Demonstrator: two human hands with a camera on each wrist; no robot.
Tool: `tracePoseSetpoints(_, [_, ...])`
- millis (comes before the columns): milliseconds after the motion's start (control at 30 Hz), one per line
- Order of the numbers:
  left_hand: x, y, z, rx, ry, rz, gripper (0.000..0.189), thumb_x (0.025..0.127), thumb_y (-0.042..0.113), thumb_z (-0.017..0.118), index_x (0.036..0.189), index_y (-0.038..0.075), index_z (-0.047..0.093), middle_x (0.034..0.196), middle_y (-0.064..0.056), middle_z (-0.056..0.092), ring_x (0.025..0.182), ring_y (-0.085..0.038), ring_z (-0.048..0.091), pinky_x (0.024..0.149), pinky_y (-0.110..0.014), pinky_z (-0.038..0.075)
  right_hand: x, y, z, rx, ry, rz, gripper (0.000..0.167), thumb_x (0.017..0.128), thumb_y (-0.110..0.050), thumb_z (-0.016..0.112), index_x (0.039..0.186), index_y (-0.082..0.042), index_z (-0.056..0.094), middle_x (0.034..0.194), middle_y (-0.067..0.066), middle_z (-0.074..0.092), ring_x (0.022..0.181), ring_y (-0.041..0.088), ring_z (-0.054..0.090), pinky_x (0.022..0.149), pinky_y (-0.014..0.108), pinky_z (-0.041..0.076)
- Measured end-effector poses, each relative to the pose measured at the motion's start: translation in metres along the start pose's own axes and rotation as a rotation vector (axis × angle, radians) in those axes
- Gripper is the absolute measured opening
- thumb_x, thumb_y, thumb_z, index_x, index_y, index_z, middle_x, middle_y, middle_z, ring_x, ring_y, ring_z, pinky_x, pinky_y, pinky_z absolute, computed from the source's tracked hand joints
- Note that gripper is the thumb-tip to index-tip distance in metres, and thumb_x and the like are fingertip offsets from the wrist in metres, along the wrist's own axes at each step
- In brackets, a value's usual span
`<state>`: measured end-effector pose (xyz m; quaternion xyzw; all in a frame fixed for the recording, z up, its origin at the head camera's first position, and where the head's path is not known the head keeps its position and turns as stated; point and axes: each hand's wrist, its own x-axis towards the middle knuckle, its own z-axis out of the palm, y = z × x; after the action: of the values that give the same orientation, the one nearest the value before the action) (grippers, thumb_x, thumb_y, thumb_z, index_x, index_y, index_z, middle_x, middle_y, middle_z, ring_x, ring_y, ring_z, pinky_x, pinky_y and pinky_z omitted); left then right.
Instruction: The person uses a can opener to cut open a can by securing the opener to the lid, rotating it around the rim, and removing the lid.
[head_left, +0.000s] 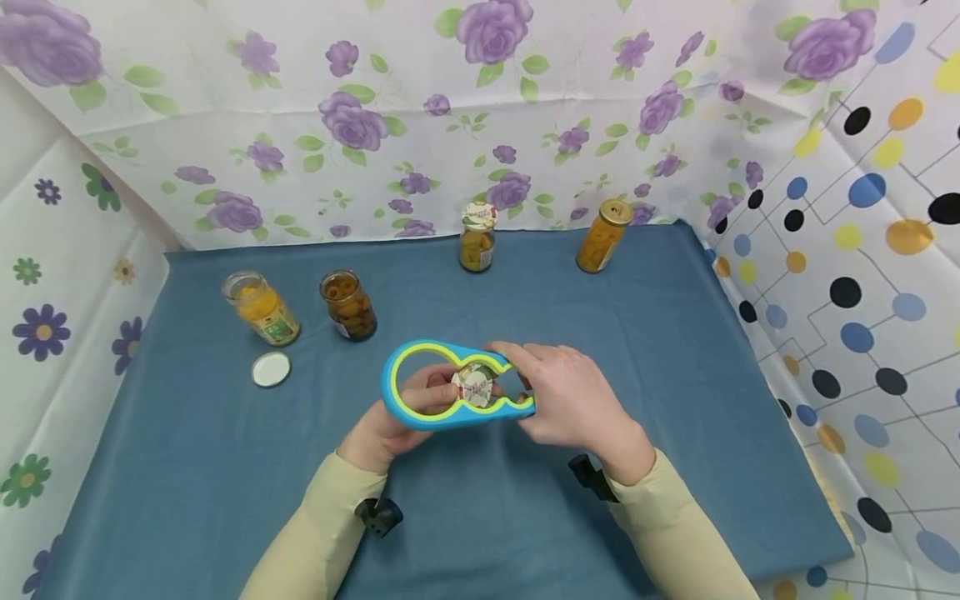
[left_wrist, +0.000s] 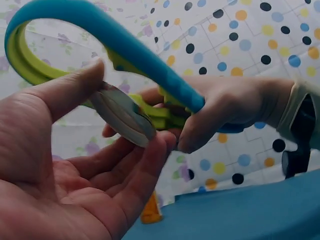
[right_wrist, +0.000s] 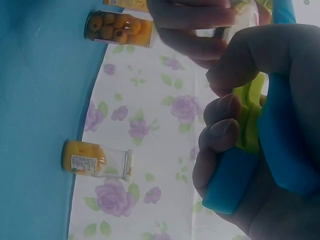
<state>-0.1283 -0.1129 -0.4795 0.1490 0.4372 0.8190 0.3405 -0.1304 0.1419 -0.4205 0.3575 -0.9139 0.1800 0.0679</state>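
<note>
My right hand [head_left: 573, 396] grips the handle end of a blue and lime-green jar opener [head_left: 444, 422], which has a large ring and smaller scalloped notches. A round jar lid [head_left: 474, 385] with a printed top shows within the opener's middle notch. My left hand [head_left: 393, 421] reaches under the opener's ring and pinches this lid between thumb and fingertips. Seen from the left wrist, the lid [left_wrist: 122, 116] is a thin tilted disc with no jar under it. From the right wrist, fingers curl round the blue handle [right_wrist: 230, 180].
At the left stand an open jar of yellow fruit [head_left: 267, 315] and an open jar of brownish contents [head_left: 351, 310]. A white lid [head_left: 271, 369] lies on the blue tablecloth [head_left: 187, 467]. Farther back are a jar with a printed lid [head_left: 477, 248] and a gold-lidded jar [head_left: 598, 242], near the flowered curtain.
</note>
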Motion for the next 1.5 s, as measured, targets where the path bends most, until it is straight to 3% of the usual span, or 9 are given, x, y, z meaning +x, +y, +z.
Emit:
tracePoseSetpoints(100, [-0.001, 0.003, -0.003, 0.124, 0.033, -0.011, 0.069, 0.096, 0.036, 0.084, 0.143, -0.007, 0.057, 0.136, -0.019, 0.069, 0.117, -0.019, 0.07, 0.096, -0.029, 0.056, -0.001, 0.0, 0.001, 0.007, 0.016, 0.001, 0.076, 0.071, -0.011, 0.077, 0.145, -0.022, 0.064, 0.073, -0.013, 0.046, 0.059, 0.006, 0.041, 0.057, 0.033, 0.039])
tracePoseSetpoints(233, [-0.007, 0.013, -0.01, 0.424, 0.11, -0.005, 0.055, 0.103, 0.018, 0.076, 0.148, -0.007, 0.057, 0.137, -0.024, 0.067, 0.115, -0.024, 0.071, 0.095, -0.033, 0.058, -0.002, 0.001, 0.002, 0.005, 0.057, 0.01, 0.074, 0.072, -0.008, 0.075, 0.145, -0.02, 0.064, 0.075, -0.012, 0.049, 0.061, 0.007, 0.042, 0.059, 0.034, 0.04])
tracePoseSetpoints(367, [-0.021, 0.03, -0.02, 0.803, 0.257, 0.018, 0.045, 0.099, 0.014, 0.078, 0.142, 0.002, 0.068, 0.127, -0.016, 0.073, 0.107, -0.026, 0.071, 0.093, -0.039, 0.057, -0.003, 0.003, 0.002, -0.005, 0.111, 0.032, 0.072, 0.072, -0.005, 0.074, 0.143, -0.015, 0.064, 0.077, -0.009, 0.052, 0.061, 0.01, 0.043, 0.059, 0.034, 0.04])
tracePoseSetpoints(467, [-0.033, 0.043, -0.027, 0.983, 0.382, 0.013, 0.043, 0.095, 0.019, 0.084, 0.135, 0.007, 0.073, 0.124, -0.009, 0.072, 0.104, -0.025, 0.069, 0.092, -0.043, 0.056, -0.003, 0.005, 0.002, -0.002, 0.134, 0.052, 0.073, 0.072, -0.004, 0.075, 0.143, -0.015, 0.064, 0.077, -0.008, 0.053, 0.062, 0.011, 0.044, 0.059, 0.034, 0.04])
tracePoseSetpoints(667, [-0.052, 0.058, -0.04, 1.133, 0.525, -0.025, 0.058, 0.094, 0.028, 0.087, 0.144, 0.007, 0.066, 0.133, -0.012, 0.065, 0.108, -0.029, 0.066, 0.096, -0.051, 0.055, -0.004, 0.009, 0.0, -0.008, 0.134, 0.082, 0.073, 0.073, -0.004, 0.075, 0.143, -0.015, 0.064, 0.078, -0.007, 0.055, 0.062, 0.011, 0.045, 0.057, 0.033, 0.04])
tracePoseSetpoints(900, [-0.065, 0.068, -0.05, 1.229, 0.592, -0.064, 0.068, 0.095, 0.016, 0.085, 0.154, 0.004, 0.055, 0.146, -0.019, 0.053, 0.128, -0.044, 0.06, 0.109, -0.058, 0.048, -0.006, 0.012, -0.004, -0.017, 0.111, 0.119, 0.074, 0.071, -0.004, 0.077, 0.143, -0.015, 0.064, 0.078, -0.008, 0.055, 0.061, 0.011, 0.045, 0.056, 0.033, 0.04])
tracePoseSetpoints(1100, [-0.075, 0.075, -0.057, 1.3, 0.64, -0.094, 0.067, 0.094, 0.006, 0.083, 0.154, 0.0, 0.053, 0.147, -0.025, 0.048, 0.128, -0.05, 0.057, 0.108, -0.061, 0.047, -0.006, 0.014, -0.004, -0.014, 0.101, 0.129, 0.074, 0.071, -0.004, 0.078, 0.142, -0.015, 0.064, 0.078, -0.008, 0.054, 0.062, 0.012, 0.045, 0.057, 0.033, 0.041])
tracePoseSetpoints(1300, [-0.078, 0.075, -0.064, 1.389, 0.698, -0.159, 0.07, 0.092, 0.005, 0.084, 0.153, -0.003, 0.053, 0.147, -0.03, 0.049, 0.13, -0.05, 0.052, 0.106, -0.065, 0.044, -0.007, 0.014, -0.004, -0.013, 0.083, 0.15, 0.076, 0.069, -0.005, 0.08, 0.143, -0.015, 0.064, 0.078, -0.008, 0.055, 0.063, 0.012, 0.046, 0.058, 0.033, 0.042])
tracePoseSetpoints(1500, [-0.073, 0.07, -0.074, 1.42, 0.756, -0.201, 0.069, 0.09, 0.009, 0.087, 0.149, -0.006, 0.056, 0.146, -0.031, 0.05, 0.134, -0.05, 0.049, 0.109, -0.067, 0.041, -0.007, 0.014, -0.003, -0.006, 0.082, 0.152, 0.075, 0.07, -0.004, 0.08, 0.143, -0.015, 0.064, 0.078, -0.008, 0.055, 0.062, 0.012, 0.047, 0.057, 0.033, 0.042])
